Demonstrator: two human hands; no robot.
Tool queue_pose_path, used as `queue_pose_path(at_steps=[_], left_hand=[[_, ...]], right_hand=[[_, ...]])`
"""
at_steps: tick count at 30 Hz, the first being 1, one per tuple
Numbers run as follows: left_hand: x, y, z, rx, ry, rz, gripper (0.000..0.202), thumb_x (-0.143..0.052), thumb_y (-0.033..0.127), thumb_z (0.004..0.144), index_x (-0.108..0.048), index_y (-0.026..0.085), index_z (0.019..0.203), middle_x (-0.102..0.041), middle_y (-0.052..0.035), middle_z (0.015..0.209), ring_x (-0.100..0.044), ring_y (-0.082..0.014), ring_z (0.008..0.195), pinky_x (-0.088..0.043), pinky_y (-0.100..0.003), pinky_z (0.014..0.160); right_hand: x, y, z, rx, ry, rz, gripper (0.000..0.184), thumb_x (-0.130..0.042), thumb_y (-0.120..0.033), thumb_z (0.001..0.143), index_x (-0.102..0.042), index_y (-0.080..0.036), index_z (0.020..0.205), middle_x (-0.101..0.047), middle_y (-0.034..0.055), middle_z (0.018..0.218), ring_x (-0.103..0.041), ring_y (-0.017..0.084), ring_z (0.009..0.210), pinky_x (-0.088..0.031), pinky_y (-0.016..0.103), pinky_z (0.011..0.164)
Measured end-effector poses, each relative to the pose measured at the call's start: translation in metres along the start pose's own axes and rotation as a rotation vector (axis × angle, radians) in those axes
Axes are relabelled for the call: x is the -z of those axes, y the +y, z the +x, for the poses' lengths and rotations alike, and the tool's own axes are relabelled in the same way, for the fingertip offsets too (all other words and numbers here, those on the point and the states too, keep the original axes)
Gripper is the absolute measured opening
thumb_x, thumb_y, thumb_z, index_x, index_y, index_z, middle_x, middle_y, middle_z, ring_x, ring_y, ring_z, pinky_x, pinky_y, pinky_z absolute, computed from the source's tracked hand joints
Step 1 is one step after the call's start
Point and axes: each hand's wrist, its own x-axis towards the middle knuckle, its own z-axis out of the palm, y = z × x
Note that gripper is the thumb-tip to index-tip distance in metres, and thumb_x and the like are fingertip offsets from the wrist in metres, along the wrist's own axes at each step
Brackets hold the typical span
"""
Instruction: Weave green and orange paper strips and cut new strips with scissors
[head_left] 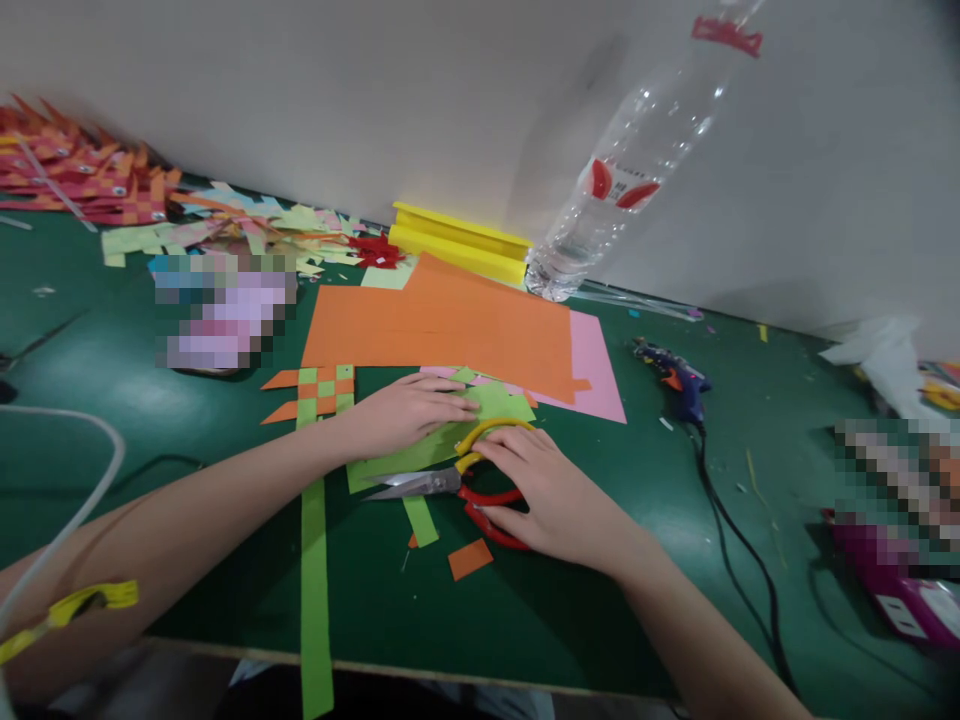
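My left hand [412, 410] lies flat on a piece of green paper [499, 403], its fingers stretched to the right. In my right hand [544, 480] are scissors [448, 483] with one yellow and one red handle. Their blades point left, slightly parted, over the lower edge of the green paper. Beside my left wrist is a woven orange-and-green paper piece [326, 388] with two pointed orange ends. A long green strip [315, 590] runs down from it past the table edge. Below the blades lie a short green strip [422, 522] and a small orange scrap [470, 559].
Orange sheets [435, 325] and a pink sheet [600, 375] lie behind my hands. A clear bottle [622, 170] leans at the wall beside a yellow holder [457, 245]. A corded glue gun [679, 385] lies right. Paper scraps [262, 225] and woven red-orange pieces [97, 175] are back left.
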Motion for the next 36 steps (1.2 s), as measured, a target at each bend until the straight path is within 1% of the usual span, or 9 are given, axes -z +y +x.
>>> queue_pose_path(at_steps=[11, 14, 18, 20, 23, 26, 29, 33, 36], left_hand=[[0.001, 0.001, 0.001, 0.019, -0.004, -0.029, 0.033, -0.036, 0.017, 0.095, -0.056, 0.022, 0.121, -0.056, 0.0023, 0.13, -0.04, -0.0167, 0.128, -0.028, -0.039, 0.11], [0.003, 0.003, 0.001, 0.042, 0.015, -0.055, 0.034, -0.035, 0.016, 0.095, -0.055, 0.021, 0.122, -0.056, 0.0001, 0.13, -0.042, -0.0166, 0.127, -0.03, -0.039, 0.109], [0.006, 0.002, -0.002, 0.176, 0.074, -0.151, 0.036, -0.031, 0.017, 0.096, -0.05, 0.021, 0.126, -0.052, -0.0035, 0.134, -0.042, -0.017, 0.128, -0.038, -0.038, 0.104], [0.009, 0.001, -0.005, 0.245, 0.126, -0.213, 0.035, -0.031, 0.018, 0.096, -0.051, 0.022, 0.124, -0.054, -0.0044, 0.132, -0.048, -0.0164, 0.122, -0.043, -0.035, 0.099], [0.011, 0.001, -0.008, 0.311, 0.201, -0.263, 0.032, -0.033, 0.018, 0.095, -0.052, 0.023, 0.119, -0.059, -0.0036, 0.126, -0.055, -0.0154, 0.114, -0.047, -0.033, 0.093], [0.012, 0.007, -0.009, 0.313, 0.191, -0.184, 0.031, -0.035, 0.021, 0.094, -0.05, 0.023, 0.121, -0.061, -0.0057, 0.12, -0.057, -0.018, 0.109, -0.048, -0.035, 0.089], [0.013, 0.016, -0.008, 0.278, 0.135, -0.044, 0.036, -0.044, 0.03, 0.091, -0.043, 0.021, 0.127, -0.059, -0.0086, 0.123, -0.055, -0.0222, 0.111, -0.044, -0.04, 0.091], [0.012, 0.021, -0.009, 0.218, 0.081, 0.137, 0.052, -0.051, 0.05, 0.084, -0.044, 0.019, 0.125, -0.055, -0.0109, 0.127, -0.05, -0.0264, 0.116, -0.038, -0.041, 0.095], [0.009, 0.021, -0.01, 0.162, 0.067, 0.259, 0.05, -0.047, 0.051, 0.087, -0.046, 0.016, 0.123, -0.061, -0.0102, 0.117, -0.054, -0.025, 0.109, -0.037, -0.039, 0.093]], right_hand=[[-0.003, -0.006, 0.001, -0.03, 0.033, 0.081, 0.04, -0.06, -0.035, 0.079, -0.052, -0.02, 0.115, -0.058, 0.008, 0.115, -0.051, 0.024, 0.109, -0.04, 0.041, 0.096], [0.0, 0.001, -0.004, -0.024, 0.027, 0.097, 0.042, -0.062, -0.034, 0.076, -0.052, -0.022, 0.115, -0.059, 0.007, 0.114, -0.051, 0.024, 0.11, -0.04, 0.042, 0.097], [0.011, 0.025, -0.016, -0.017, 0.028, 0.147, 0.044, -0.064, -0.027, 0.07, -0.053, -0.025, 0.113, -0.059, 0.0055, 0.115, -0.051, 0.024, 0.114, -0.043, 0.04, 0.096], [0.016, 0.041, -0.021, -0.07, 0.079, 0.159, 0.045, -0.064, -0.024, 0.069, -0.052, -0.025, 0.113, -0.056, 0.0065, 0.12, -0.054, 0.024, 0.112, -0.047, 0.038, 0.09], [0.019, 0.063, -0.026, -0.207, 0.255, 0.132, 0.046, -0.062, -0.028, 0.072, -0.05, -0.022, 0.115, -0.057, 0.01, 0.119, -0.059, 0.025, 0.104, -0.051, 0.037, 0.082], [0.017, 0.082, -0.026, -0.336, 0.467, -0.04, 0.041, -0.062, -0.029, 0.073, -0.051, -0.021, 0.111, -0.058, 0.0113, 0.117, -0.056, 0.029, 0.107, -0.047, 0.044, 0.087], [0.012, 0.098, -0.026, -0.418, 0.596, -0.186, 0.035, -0.064, -0.031, 0.071, -0.054, -0.02, 0.102, -0.062, 0.0106, 0.111, -0.056, 0.03, 0.104, -0.043, 0.048, 0.09], [0.005, 0.112, -0.028, -0.504, 0.608, -0.204, 0.036, -0.062, -0.034, 0.072, -0.055, -0.019, 0.103, -0.062, 0.012, 0.111, -0.055, 0.031, 0.104, -0.042, 0.049, 0.09], [0.002, 0.114, -0.03, -0.551, 0.574, -0.22, 0.042, -0.06, -0.037, 0.074, -0.054, -0.017, 0.111, -0.061, 0.014, 0.112, -0.054, 0.034, 0.105, -0.041, 0.051, 0.089]])
